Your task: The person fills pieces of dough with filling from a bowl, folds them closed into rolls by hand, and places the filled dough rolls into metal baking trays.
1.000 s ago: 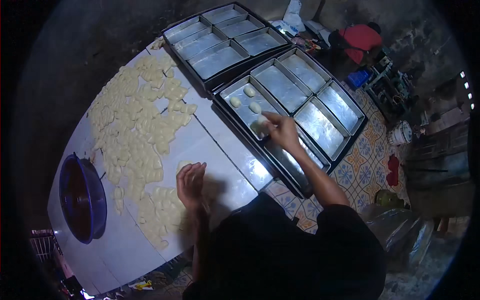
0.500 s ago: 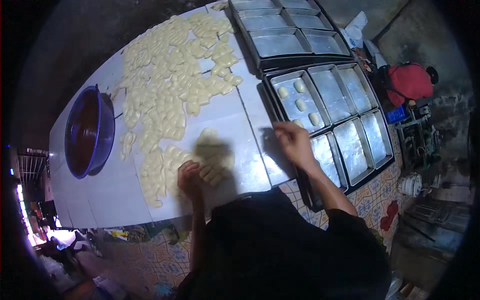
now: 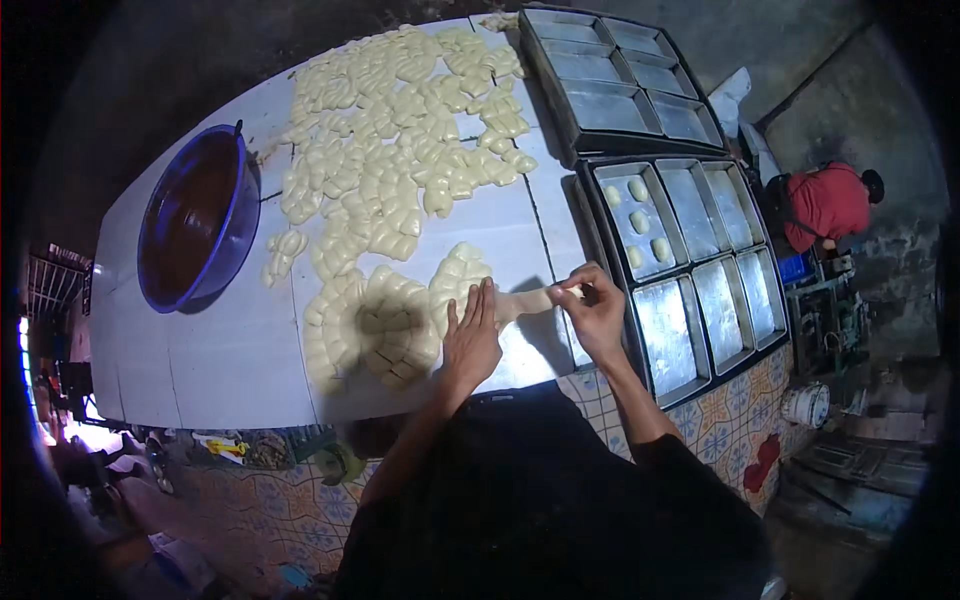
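Pale dough pieces point(image 3: 400, 185), many stuck together in a sheet, spread over the white table. My left hand point(image 3: 473, 338) lies with its fingers stretched out, pressed on the right edge of the near dough cluster point(image 3: 460, 270). My right hand point(image 3: 597, 312) pinches a small bit of dough point(image 3: 576, 291) between thumb and fingers, just left of the baking pans. A beige strip point(image 3: 528, 301), seemingly stretched dough, runs between the two hands. Several dough pieces point(image 3: 640, 222) sit apart in the far left compartment of the nearer pan set point(image 3: 668, 330).
A purple basin point(image 3: 247, 200) holding something brown stands on the left of the white table point(image 3: 220, 350). Another set of metal pans point(image 3: 610, 105) lies farther back on the right. Beyond it, a person in a red top point(image 3: 828, 208) bends over. Patterned tiles point(image 3: 725, 415) cover the floor.
My right hand has moved from beside the pan down and now pinches dough. My left hand has shifted right and flattened onto the dough. The whole view has turned slightly.
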A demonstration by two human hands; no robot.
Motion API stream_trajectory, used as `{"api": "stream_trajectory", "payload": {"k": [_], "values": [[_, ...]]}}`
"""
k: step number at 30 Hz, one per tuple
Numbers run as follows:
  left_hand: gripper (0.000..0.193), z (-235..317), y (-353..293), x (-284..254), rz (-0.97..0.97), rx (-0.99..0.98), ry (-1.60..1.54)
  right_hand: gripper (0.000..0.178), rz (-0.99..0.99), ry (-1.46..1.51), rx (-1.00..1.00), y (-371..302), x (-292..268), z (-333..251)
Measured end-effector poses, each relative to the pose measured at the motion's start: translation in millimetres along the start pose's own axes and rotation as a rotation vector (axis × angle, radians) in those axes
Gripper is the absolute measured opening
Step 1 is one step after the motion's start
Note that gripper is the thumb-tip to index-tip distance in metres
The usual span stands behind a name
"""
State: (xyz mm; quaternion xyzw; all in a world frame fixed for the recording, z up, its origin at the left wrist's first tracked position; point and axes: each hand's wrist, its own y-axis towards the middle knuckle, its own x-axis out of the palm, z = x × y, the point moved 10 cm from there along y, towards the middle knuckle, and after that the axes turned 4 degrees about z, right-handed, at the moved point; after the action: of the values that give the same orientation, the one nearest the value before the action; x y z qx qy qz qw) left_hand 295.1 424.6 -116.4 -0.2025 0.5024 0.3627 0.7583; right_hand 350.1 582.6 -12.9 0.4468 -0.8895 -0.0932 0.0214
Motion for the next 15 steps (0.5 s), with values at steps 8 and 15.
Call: {"api": "stream_trajectory", "payload": {"k": [8, 15], "values": [[0.077, -6, 3, -24, -0.077, 0.026, -0.396, 0.026, 0.418, 0.024, -0.487, -9, -44, -128], [0.056, -2, 5, -102, 0.078, 0.162, -0.683, 0.024, 0.742, 0.136, -0.573, -4, -64, -184]]}}
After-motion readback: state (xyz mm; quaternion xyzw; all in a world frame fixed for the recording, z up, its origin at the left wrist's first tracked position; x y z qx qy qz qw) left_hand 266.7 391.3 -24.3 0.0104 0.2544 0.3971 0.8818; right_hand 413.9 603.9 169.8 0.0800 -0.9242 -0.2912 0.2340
